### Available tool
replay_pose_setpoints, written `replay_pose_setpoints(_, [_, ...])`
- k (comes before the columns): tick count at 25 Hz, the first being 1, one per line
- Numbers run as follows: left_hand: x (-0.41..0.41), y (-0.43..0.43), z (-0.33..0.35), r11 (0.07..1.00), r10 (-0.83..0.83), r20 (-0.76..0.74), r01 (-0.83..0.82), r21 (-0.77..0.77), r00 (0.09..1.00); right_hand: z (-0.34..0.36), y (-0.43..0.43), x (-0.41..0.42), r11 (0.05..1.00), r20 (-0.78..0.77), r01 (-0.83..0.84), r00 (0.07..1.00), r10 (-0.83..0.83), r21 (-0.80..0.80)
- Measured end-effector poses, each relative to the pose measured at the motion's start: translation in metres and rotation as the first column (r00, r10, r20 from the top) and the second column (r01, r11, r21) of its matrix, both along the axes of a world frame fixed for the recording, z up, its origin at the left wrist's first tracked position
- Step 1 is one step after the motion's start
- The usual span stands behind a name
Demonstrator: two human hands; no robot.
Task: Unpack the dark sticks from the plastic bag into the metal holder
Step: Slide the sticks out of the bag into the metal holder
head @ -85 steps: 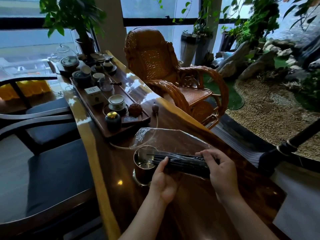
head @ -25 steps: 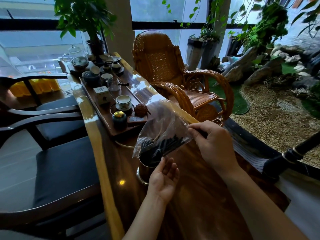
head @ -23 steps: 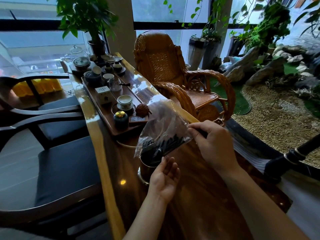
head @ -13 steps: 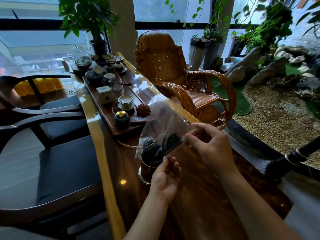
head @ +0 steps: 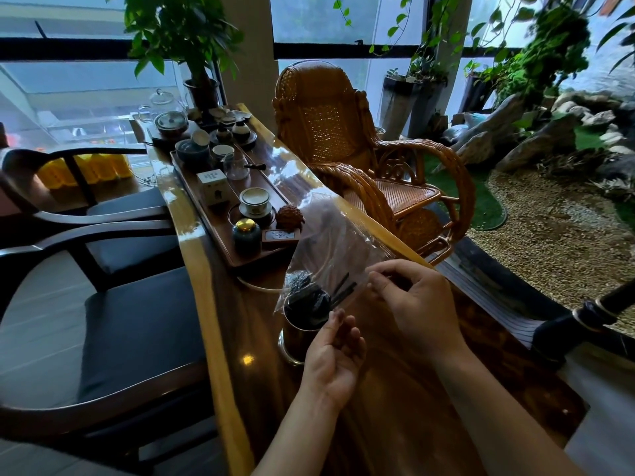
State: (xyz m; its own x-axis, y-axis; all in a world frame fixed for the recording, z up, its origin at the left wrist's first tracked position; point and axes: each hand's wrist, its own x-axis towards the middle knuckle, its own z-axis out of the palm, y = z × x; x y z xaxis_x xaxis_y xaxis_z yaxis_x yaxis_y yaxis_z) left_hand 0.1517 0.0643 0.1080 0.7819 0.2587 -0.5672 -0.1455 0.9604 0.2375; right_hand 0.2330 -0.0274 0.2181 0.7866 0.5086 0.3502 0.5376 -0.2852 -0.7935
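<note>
On the head camera I see my right hand (head: 414, 304) pinching the raised end of the plastic bag (head: 338, 245). Its mouth hangs over the metal holder (head: 296, 340) on the table (head: 395, 413). The dark sticks (head: 311, 300) crowd the holder's top. My left hand (head: 335, 360) is loosely spread, palm up, just beside the holder.

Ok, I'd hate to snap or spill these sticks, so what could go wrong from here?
A few sticks lie slanted in the bag, not yet down in the holder; as the right hand lifts the bag, they might slip past the rim onto the table or snap. The left hand is open beside the holder, not gripping it, so a tug from the bag could tip it.
</note>
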Motion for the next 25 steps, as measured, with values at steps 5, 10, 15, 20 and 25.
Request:
replay_pose_setpoints(5, [-0.0001, -0.0054, 0.0021, 1.0, -0.006, 0.019, 0.006, 0.009, 1.0, 0.0005, 0.0004, -0.0036, 0.999, -0.012, 0.005, 1.0, -0.004, 0.048])
replay_pose_setpoints(10, [-0.001, -0.0049, 0.0007, 1.0, -0.001, -0.001, 0.001, -0.003, 1.0, 0.001, -0.0001, -0.0031, 0.997, -0.044, 0.002, 0.999, 0.002, 0.084])
replay_pose_setpoints(15, [-0.0065, -0.0028, -0.0049, 1.0, 0.001, 0.006, -0.001, -0.024, 1.0, 0.0033, -0.0038, -0.002, 0.993, -0.019, 0.009, 1.0, -0.007, 0.115])
replay_pose_setpoints(20, [-0.0057, -0.001, -0.0066, 1.0, -0.015, 0.016, 0.015, -0.026, 1.0, 0.0064, -0.0037, -0.0026, 0.984, -0.03, 0.0, 1.0, 0.006, 0.18])
replay_pose_setpoints(25, [-0.0039, -0.0036, -0.0043, 0.999, -0.037, 0.087, 0.04, -0.026, 0.996, 0.007, -0.007, -0.0005, 0.969, -0.071, 0.0, 0.997, 0.018, 0.247])
